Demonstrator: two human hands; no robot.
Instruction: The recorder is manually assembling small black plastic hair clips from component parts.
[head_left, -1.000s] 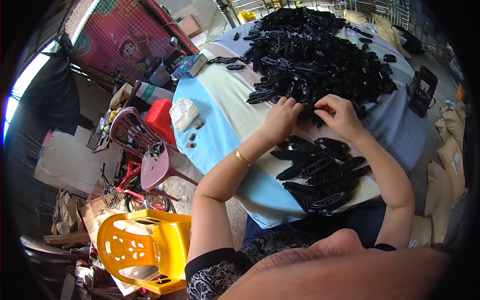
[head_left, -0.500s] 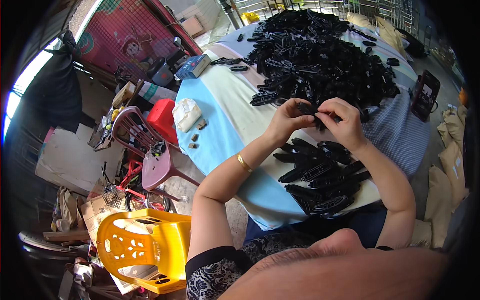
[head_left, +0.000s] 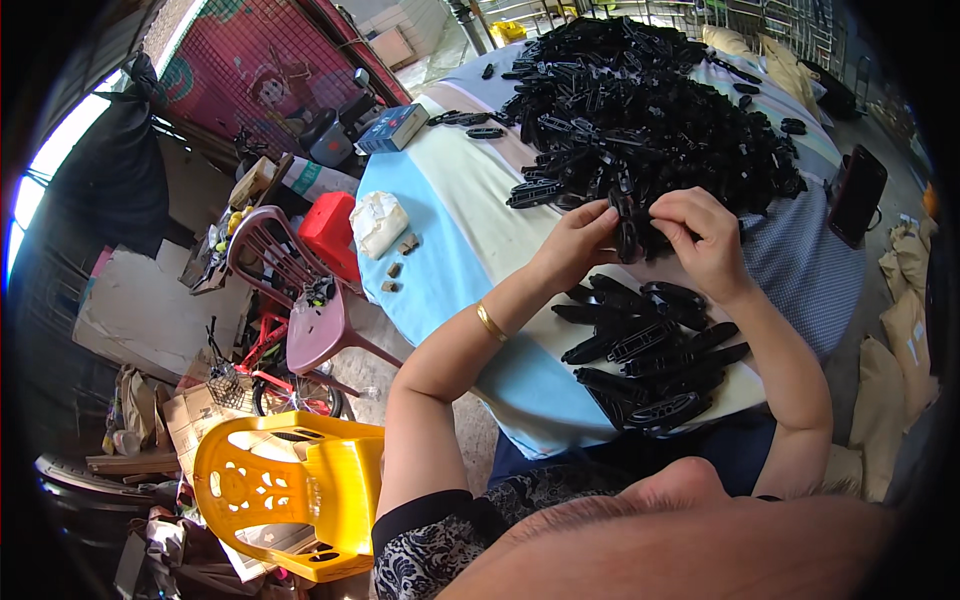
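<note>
Both hands pinch one black plastic piece at centre frame, its long axis near upright. Left hand grips its left side, right hand its right, the big pile just above.

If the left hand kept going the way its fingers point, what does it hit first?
The left hand points toward the right hand. It already pinches the black part between them, so that comes first, then probably the right fingers; depth is unclear.

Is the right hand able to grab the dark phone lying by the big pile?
Probably yes. The dark phone lies flat on the table's right side, just beyond the right hand, with bare cloth between them. But that hand and the left hand both pinch a black plastic piece, so it's busy.
</note>
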